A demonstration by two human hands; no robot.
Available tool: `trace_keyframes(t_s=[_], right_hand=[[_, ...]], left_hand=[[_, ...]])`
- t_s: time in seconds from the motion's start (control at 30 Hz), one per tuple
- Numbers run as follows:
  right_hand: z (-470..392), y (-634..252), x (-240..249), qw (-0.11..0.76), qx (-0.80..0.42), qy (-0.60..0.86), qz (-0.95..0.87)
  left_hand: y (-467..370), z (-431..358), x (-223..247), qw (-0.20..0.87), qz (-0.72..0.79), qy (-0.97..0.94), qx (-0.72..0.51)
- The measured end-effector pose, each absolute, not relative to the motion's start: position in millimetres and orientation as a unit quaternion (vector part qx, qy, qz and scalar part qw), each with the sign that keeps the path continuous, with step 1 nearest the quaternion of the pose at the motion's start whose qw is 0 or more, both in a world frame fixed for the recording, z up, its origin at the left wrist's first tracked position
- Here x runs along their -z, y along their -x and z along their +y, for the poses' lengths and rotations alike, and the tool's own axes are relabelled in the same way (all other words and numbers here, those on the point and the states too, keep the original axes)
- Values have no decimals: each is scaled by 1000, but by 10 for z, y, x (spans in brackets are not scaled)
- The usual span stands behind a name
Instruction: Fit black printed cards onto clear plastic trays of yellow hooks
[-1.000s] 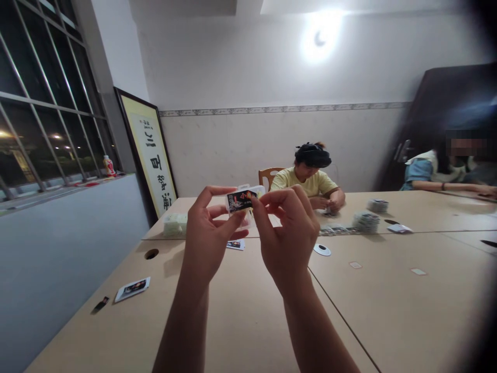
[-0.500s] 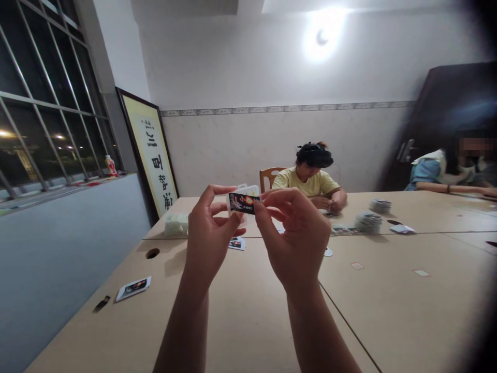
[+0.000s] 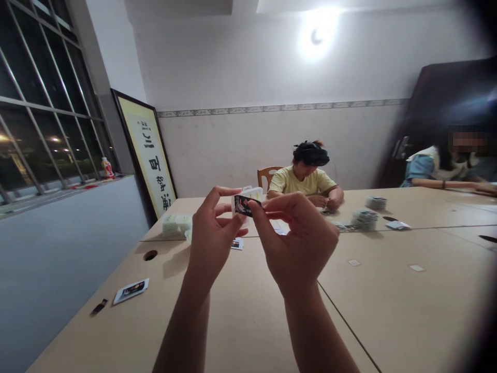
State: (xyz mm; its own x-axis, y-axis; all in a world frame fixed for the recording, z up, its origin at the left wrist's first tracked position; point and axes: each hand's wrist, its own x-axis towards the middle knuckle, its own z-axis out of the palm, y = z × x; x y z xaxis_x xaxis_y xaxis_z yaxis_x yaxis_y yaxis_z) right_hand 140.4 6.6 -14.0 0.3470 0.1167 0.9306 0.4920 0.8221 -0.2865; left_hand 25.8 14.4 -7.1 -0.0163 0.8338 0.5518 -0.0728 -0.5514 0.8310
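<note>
at left, a pale stack (image 3: 175, 226) is set on the table (image 3: 244, 311); above the table, a clear case (image 3: 255, 194) is pinched by the fingers of the left hand (image 3: 213, 235); against it, a black label (image 3: 244, 205) is pinched at its right end by those of the right hand (image 3: 297, 243).

- We have tipped the black label (image 3: 241, 205) before the clear case (image 3: 254, 194), its right end now lower.
- Our right hand (image 3: 298, 243) has moved rightward, hiding the worktop's (image 3: 240, 321) white disc.
- Our left hand (image 3: 215, 233) uncovers more pale stack (image 3: 176, 226).
</note>
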Motion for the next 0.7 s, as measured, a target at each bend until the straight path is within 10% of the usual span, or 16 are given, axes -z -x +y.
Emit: trace_keyframes(t_s=[0.7], right_hand=[[53, -1449, 108, 678, 324, 114, -650]], left_hand=[[-185, 181, 41, 446, 263, -580, -628]])
